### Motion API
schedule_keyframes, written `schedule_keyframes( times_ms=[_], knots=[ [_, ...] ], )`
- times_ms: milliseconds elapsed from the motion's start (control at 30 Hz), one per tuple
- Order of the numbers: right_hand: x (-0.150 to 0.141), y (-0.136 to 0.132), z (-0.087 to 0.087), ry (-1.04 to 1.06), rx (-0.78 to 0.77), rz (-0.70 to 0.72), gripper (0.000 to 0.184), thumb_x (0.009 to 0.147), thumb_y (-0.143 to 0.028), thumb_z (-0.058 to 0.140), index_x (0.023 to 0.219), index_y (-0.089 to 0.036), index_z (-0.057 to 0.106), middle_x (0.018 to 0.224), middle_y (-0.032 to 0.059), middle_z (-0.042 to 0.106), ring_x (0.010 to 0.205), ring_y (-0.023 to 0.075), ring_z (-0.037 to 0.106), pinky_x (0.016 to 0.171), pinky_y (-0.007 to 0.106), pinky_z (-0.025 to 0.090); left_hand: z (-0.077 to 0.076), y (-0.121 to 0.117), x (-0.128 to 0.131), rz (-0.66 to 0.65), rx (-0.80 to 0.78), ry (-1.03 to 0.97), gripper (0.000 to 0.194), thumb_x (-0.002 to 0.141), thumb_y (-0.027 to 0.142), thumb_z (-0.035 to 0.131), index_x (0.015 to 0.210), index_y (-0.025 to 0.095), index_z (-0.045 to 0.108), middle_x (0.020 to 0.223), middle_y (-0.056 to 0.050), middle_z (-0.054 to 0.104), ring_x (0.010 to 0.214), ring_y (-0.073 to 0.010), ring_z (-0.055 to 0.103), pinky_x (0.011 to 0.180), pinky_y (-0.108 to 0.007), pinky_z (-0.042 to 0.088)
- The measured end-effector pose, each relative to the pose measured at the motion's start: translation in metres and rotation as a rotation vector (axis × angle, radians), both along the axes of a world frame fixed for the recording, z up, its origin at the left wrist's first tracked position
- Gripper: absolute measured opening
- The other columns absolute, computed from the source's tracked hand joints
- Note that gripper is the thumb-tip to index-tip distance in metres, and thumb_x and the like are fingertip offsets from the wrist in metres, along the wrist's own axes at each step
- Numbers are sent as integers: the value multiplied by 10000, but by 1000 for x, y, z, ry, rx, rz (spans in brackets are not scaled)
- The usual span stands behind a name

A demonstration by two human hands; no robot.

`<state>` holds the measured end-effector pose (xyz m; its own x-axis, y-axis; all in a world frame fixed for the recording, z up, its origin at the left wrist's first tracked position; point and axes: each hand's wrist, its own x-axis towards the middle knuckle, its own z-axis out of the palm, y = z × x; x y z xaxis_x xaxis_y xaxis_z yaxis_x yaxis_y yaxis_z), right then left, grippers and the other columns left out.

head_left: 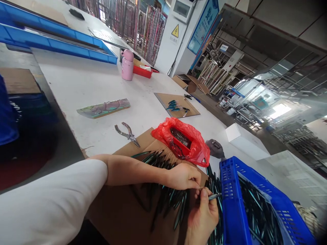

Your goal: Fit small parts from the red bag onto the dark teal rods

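My left hand (182, 177) reaches across a cardboard sheet (122, 211) and pinches a small piece near its fingertips. My right hand (203, 214) comes up from below with fingers closed on a thin dark green pointed strip (214, 196). Both hands meet just left of a blue plastic crate (230, 190) filled with the same dark strips. Several such strips (163, 197) lie spread on the cardboard under my left forearm. What my left fingers hold is too small to name.
A red bag (196, 146) around a red tray of dark parts sits beyond my hands. Pliers (127, 134) lie on the white table (84, 81). Further off are a pink bottle (127, 64), an iridescent strip board (103, 108), a white box (245, 139) and long blue trays (58, 44).
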<state>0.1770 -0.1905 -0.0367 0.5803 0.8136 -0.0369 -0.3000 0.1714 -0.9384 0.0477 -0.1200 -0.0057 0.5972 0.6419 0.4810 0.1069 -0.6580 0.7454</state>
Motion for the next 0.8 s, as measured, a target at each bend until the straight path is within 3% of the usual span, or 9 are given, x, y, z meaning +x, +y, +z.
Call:
schedule_keyframes(
  times_ms=[233, 533, 600, 733, 800],
  knots=[
    [-7, 0, -1, -113, 34, -28, 174, 707, -310, 662, 785, -181, 575, 714, -48, 553, 629, 77, 534, 621, 221, 484, -1, -2, 2, 69, -79, 38, 129, 768, 271, 607, 702, 161, 610, 714, 33, 606, 708, -71, 538, 627, -146, 350],
    [-17, -1, 0, -52, 52, -65, 190, 712, -308, 662, 825, -183, 575, 734, -28, 573, 651, 93, 547, 648, 246, 475, -1, 0, 2, 90, -99, 64, 137, 774, 280, 594, 709, 160, 595, 703, 40, 607, 654, -55, 535, 580, -139, 343],
    [-14, -1, -2, -55, 50, -47, 205, 704, -313, 668, 832, -182, 576, 739, -24, 581, 653, 98, 549, 637, 249, 472, 2, 2, 0, 42, -38, 112, 131, 786, 285, 583, 724, 172, 605, 721, 38, 616, 686, -65, 544, 610, -151, 356],
    [-3, 1, -5, -111, 21, 63, 233, 683, -330, 680, 829, -175, 586, 701, -29, 579, 601, 85, 519, 557, 212, 430, 8, 6, -5, 76, 269, 253, 125, 771, 299, 598, 708, 202, 644, 794, -10, 608, 818, -131, 523, 740, -223, 363],
    [2, 1, -5, -191, -3, 77, 286, 703, -366, 656, 907, -177, 588, 729, -20, 596, 598, 89, 518, 542, 211, 420, 11, 9, -7, 64, 314, 271, 130, 780, 264, 580, 686, 199, 642, 770, -21, 604, 808, -141, 514, 774, -253, 360]
  ],
)
